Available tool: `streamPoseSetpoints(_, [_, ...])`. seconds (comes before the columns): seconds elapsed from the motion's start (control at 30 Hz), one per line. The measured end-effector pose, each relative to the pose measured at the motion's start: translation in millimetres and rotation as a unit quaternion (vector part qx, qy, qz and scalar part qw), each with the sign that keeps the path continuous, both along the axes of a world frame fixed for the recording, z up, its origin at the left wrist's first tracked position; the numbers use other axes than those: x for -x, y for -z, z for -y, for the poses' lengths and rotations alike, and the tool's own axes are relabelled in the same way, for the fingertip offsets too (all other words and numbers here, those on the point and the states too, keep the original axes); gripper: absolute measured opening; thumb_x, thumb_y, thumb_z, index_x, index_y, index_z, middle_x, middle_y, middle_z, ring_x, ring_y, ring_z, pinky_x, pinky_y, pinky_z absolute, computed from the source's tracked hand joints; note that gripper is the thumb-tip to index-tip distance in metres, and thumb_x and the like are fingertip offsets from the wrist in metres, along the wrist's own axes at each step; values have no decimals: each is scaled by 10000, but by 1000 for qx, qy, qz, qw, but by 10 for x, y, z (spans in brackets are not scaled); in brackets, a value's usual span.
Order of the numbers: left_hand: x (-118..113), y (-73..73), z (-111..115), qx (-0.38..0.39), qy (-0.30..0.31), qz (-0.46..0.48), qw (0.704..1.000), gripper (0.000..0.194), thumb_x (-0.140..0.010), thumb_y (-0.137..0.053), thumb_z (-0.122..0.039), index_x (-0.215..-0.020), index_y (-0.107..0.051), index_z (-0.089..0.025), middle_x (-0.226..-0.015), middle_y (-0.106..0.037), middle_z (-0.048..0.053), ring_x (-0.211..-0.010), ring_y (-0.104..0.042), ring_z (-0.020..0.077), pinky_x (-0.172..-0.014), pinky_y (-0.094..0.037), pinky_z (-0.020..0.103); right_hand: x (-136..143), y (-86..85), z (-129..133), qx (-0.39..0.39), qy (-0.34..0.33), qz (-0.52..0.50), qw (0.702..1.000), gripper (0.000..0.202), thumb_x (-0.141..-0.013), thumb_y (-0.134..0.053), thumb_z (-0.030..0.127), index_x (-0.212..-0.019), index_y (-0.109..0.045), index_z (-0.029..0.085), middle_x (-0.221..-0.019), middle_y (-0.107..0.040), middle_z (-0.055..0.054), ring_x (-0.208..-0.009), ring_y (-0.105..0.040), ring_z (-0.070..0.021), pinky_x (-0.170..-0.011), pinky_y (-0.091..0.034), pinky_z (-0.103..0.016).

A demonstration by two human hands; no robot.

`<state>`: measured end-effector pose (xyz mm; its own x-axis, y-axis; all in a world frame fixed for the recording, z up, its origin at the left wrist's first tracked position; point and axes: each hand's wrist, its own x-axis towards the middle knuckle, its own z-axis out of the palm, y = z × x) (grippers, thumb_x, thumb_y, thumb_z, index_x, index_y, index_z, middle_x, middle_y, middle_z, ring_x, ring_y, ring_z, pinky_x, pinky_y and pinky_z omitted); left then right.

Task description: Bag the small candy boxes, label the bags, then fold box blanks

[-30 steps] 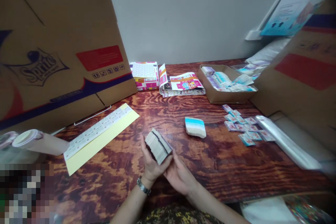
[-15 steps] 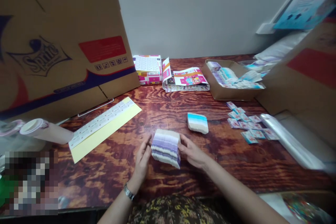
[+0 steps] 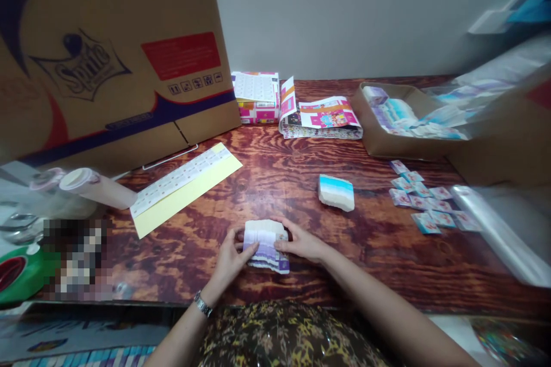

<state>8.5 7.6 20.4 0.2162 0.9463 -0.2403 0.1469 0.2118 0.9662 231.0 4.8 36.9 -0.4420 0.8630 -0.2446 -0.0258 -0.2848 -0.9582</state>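
Between my hands is a stack of purple-and-white cards (image 3: 263, 241), standing fanned along its edges near the front of the table. My left hand (image 3: 235, 252) grips its left side, the thumb lying over the front. On the right side my right hand (image 3: 297, 241) closes on the stack, thumb across the near face and fingers behind. Beyond it to the right, apart from both hands, rests a blue-and-white card stack (image 3: 336, 192). Several small loose cards (image 3: 424, 200) lie spread farther right.
A big Sprite carton (image 3: 116, 69) stands at the left, beside a label sheet (image 3: 185, 189) and a pale bottle (image 3: 97, 188). Pink printed packs (image 3: 322, 117) sit by the wall. An open cardboard box (image 3: 408, 146) holds more cards. Clear plastic film (image 3: 499, 235) lies at right; green tape (image 3: 30, 269) at left.
The purple stack has tipped in my hands, and both thumbs now lie on its near face. The whole view has shifted, with the table's front edge showing more.
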Motion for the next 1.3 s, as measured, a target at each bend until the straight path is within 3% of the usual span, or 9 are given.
streamPoseSetpoints(0.13, [83,-38,-7,-94,10,-121,988,555,-734,-636,-422,-1185,-447,-160,-1069,-571,111,-940,-614,232,-791,-529,396,26,-38,35,-25,18,40,999,755,-719,-701,412,-1348,-335,212,-1322,-438,-78,-1123,-471,-212,-939,-401,-342])
streamPoseSetpoints(0.27, [62,-119,69,-237,52,-259,935,476,-815,-552,-385,-1242,-455,-198,-1247,-470,128,-1175,-468,251,-973,-419,431,-38,-24,91,-4,17,16,1000,771,-723,-696,409,-1356,-306,204,-1334,-432,-84,-1143,-473,-214,-955,-399,-353])
streamPoseSetpoints(0.37, [-10,-118,158,-289,83,-326,896,442,-852,-501,-374,-1263,-459,-215,-1316,-414,135,-1205,-434,258,-979,-410,432,-150,59,140,16,22,17,999,787,-730,-687,409,-1368,-274,205,-1339,-432,-91,-1121,-499,-210,-932,-423,-355])
streamPoseSetpoints(0.47, [-81,-80,222,-333,90,-397,851,451,-855,-498,-365,-1271,-467,-195,-1345,-387,168,-1206,-421,295,-959,-413,462,-254,108,183,-29,37,117,992,772,-717,-695,410,-1357,-316,203,-1335,-446,-90,-1123,-500,-226,-952,-405,-376])
streamPoseSetpoints(0.6, [-146,-103,241,-394,108,-450,794,446,-866,-479,-301,-1303,-444,-218,-1413,-322,166,-1293,-301,345,-991,-338,528,-296,33,211,-105,55,266,957,748,-713,-684,417,-1351,-359,201,-1282,-509,-103,-1128,-499,-261,-968,-378,-416])
streamPoseSetpoints(0.7, [-186,-176,227,-426,180,-464,755,513,-878,-454,-307,-1373,-322,-292,-1462,-269,117,-1339,-194,372,-1009,-233,612,-293,-34,222,-147,60,315,936,748,-725,-664,420,-1365,-350,195,-1303,-496,-117,-1166,-473,-272,-979,-365,-417])
streamPoseSetpoints(0.8, [-225,-216,215,-442,263,-458,726,591,-868,-453,-416,-1402,-215,-332,-1478,-248,73,-1347,-137,398,-1008,-165,652,-311,-32,253,-158,59,339,925,735,-743,-641,431,-1370,-345,188,-1316,-480,-128,-1184,-457,-272,-978,-367,-415])
streamPoseSetpoints(1.03, [-192,-136,205,-448,287,-474,702,631,-852,-478,-429,-1402,-175,-360,-1492,-214,46,-1352,-99,407,-1020,-154,624,-278,43,339,-162,74,382,907,639,-801,-572,450,-1357,-371,206,-1312,-467,-125,-1201,-430,-270,-984,-352,-416])
streamPoseSetpoints(1.3, [205,-174,161,-435,274,-510,690,593,-865,-443,-445,-1394,-182,-382,-1494,-207,40,-1352,-94,407,-1013,-129,636,122,21,250,-201,60,374,903,582,-797,-591,378,-1323,-412,205,-1184,-532,-103,-1104,-479,-250,-941,-373,-366])
